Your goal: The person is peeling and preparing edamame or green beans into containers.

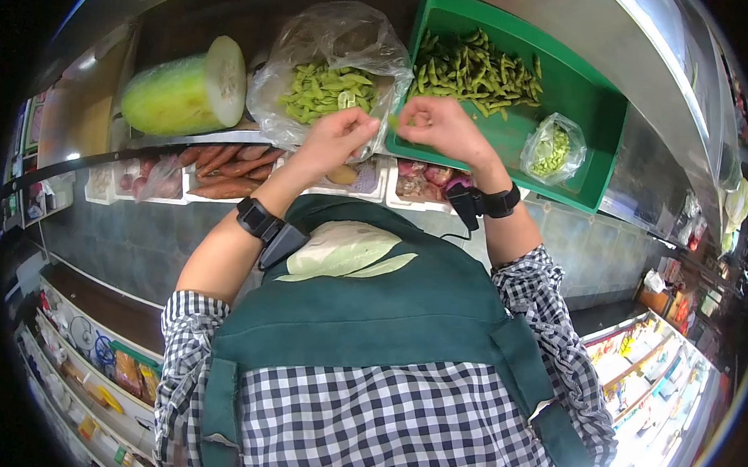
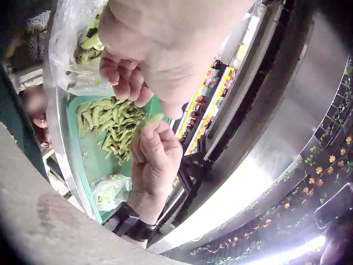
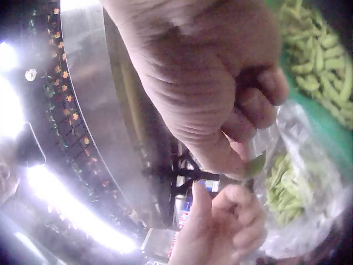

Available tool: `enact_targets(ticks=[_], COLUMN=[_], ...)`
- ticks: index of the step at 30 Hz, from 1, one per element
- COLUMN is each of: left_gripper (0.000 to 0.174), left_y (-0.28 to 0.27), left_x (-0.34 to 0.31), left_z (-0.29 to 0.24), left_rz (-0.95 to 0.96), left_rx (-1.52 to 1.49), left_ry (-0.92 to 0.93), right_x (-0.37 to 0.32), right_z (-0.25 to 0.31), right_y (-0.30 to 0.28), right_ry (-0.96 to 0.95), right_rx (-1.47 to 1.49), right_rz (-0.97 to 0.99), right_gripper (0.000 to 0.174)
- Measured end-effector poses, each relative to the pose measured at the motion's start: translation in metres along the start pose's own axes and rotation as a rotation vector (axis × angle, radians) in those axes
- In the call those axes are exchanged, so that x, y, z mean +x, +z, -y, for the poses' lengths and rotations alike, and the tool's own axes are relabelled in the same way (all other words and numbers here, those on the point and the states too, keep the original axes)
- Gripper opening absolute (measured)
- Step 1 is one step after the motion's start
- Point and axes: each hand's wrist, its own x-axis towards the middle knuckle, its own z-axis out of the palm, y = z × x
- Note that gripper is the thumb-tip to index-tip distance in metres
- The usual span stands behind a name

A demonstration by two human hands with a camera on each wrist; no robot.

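Note:
My right hand [image 1: 448, 127] pinches a green edamame pod [image 3: 255, 165] between thumb and fingertips, at the near left edge of the green tray [image 1: 586, 171]. Close to its left, my left hand [image 1: 338, 139] hovers with loosely bent fingers and thumb apart from them, and no object shows in its grasp. Below that hand a clear plastic bag [image 1: 272, 90] stands spread, holding a heap of green pods [image 1: 317, 91]. More pods, darker and loose [image 1: 478, 72], lie at the far side of the tray. A small clear bag of shelled beans [image 1: 551, 149] sits in the tray's right part.
A large cut winter melon [image 1: 177, 91] lies to the left of the plastic bag. Along the near edge stand white boxes, one with sweet potatoes [image 1: 236, 167] and one with reddish onions [image 1: 421, 182]. A metal surface [image 1: 648, 169] runs past the tray on the right.

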Motion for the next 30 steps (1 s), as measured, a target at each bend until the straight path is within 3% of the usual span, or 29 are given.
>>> enact_targets(ticks=[3, 6, 9, 13, 15, 30], left_gripper=[0.024, 0.025, 0.027, 0.024, 0.013, 0.016], left_y=[-0.007, -0.017, -0.023, -0.029, -0.034, -0.024], left_x=[0.003, 0.001, -0.001, -0.006, -0.010, -0.015], left_z=[-0.002, -0.002, -0.001, -0.002, 0.000, -0.014], left_rz=[0.037, -0.085, -0.122, -0.103, 0.015, -0.025], left_rx=[0.011, -0.045, -0.226, -0.458, -0.490, -0.345], left_ry=[0.030, 0.028, -0.028, -0.042, -0.007, 0.053], right_x=[0.010, 0.018, 0.018, 0.019, 0.016, 0.015], right_z=[0.018, 0.025, 0.026, 0.028, 0.032, 0.035], right_y=[0.021, 0.037, 0.057, 0.063, 0.061, 0.053], right_ry=[-0.082, -0.210, -0.587, -0.602, -0.598, -0.656], right_rx=[-0.025, -0.182, -0.707, -0.746, -0.753, -0.824], right_rz=[0.089, -0.022, -0.281, -0.331, -0.320, -0.284], right_gripper=[0.017, 0.022, 0.026, 0.021, 0.021, 0.016])
